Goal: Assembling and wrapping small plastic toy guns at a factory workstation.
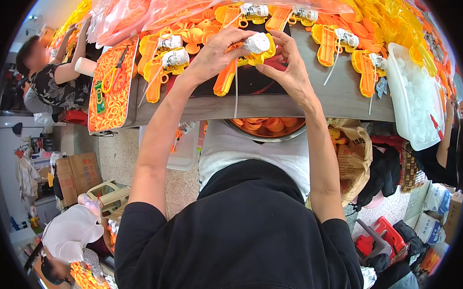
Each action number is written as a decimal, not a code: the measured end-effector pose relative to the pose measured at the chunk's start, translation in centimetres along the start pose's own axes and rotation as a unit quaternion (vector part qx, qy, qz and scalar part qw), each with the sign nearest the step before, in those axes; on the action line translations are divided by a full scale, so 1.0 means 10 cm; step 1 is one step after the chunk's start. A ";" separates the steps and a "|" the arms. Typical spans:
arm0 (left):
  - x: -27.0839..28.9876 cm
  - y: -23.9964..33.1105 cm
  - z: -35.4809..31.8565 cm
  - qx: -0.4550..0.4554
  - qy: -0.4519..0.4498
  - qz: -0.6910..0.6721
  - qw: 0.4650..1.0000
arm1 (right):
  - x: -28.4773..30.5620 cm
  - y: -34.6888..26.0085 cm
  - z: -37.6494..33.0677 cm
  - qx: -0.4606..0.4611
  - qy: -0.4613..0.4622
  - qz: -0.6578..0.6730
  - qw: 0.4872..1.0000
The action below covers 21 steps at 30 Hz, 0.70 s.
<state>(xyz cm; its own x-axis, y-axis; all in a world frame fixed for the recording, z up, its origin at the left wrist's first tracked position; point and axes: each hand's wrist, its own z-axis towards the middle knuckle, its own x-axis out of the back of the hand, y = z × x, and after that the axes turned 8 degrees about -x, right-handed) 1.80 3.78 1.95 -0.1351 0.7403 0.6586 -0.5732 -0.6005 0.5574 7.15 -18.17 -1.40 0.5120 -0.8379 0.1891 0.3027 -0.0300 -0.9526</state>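
Over the table's near edge, a toy gun (225,79) with an orange handle, a yellow front and a white cylindrical part (257,43) is between my hands. My left hand (214,54) pinches it from the left, fingers at the white cylinder. On the other side, my right hand (291,67) curls its thumb and fingertips around the yellow front. A thin pale tube or wire hangs down from the toy gun. Similar open toy gun halves with white parts lie to the left (153,73) and right (364,72), several of them trailing pale wires.
An orange-filled tray (94,124) with scissors (117,69) on top stands left. To the right is a white tub (402,107) of clear pieces. Orange and yellow parts pile up at the back. A metal bowl (265,139) sits by my lap. Other people work nearby.
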 end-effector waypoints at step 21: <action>-0.01 0.06 0.00 0.024 0.008 0.029 0.999 | -0.13 -0.05 0.04 -0.021 0.034 0.049 0.998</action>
<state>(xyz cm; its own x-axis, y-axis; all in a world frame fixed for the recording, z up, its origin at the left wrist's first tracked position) 1.48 3.38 2.21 -0.1807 0.7084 0.6823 -0.5252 -0.6561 0.5420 6.65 -16.86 -1.06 0.4813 -0.8730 0.0787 0.2191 0.0329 -0.9752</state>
